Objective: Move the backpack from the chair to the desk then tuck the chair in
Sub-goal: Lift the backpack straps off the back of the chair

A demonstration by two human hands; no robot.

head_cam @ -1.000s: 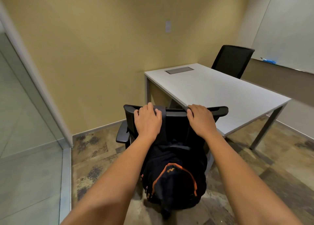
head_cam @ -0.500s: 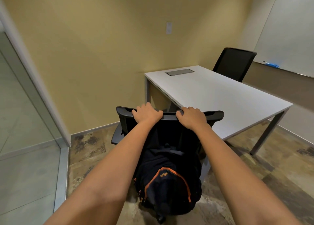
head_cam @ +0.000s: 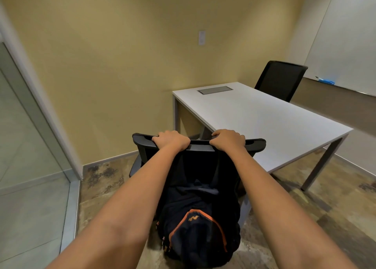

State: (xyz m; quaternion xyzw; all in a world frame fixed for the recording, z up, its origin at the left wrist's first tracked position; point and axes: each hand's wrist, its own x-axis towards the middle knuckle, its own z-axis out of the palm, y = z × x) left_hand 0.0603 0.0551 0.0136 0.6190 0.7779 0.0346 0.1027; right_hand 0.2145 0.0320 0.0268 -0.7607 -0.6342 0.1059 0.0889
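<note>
A black office chair (head_cam: 255,143) stands at the near left corner of the white desk (head_cam: 264,122). My left hand (head_cam: 172,140) and my right hand (head_cam: 228,139) both grip the top edge of its backrest, fingers curled over it. A black backpack (head_cam: 195,228) with orange trim rests on the chair below my forearms, leaning against the backrest. The chair's base is hidden by the backpack.
A second black chair (head_cam: 280,79) stands at the desk's far side. A grey cable panel (head_cam: 215,89) is set into the desktop. A glass wall (head_cam: 24,167) runs along the left, a whiteboard (head_cam: 345,45) on the right wall. Open floor lies right of the chair.
The chair has shifted a little to the left relative to the desk with both hands on its backrest. My fingers have curled tighter over the top edge.
</note>
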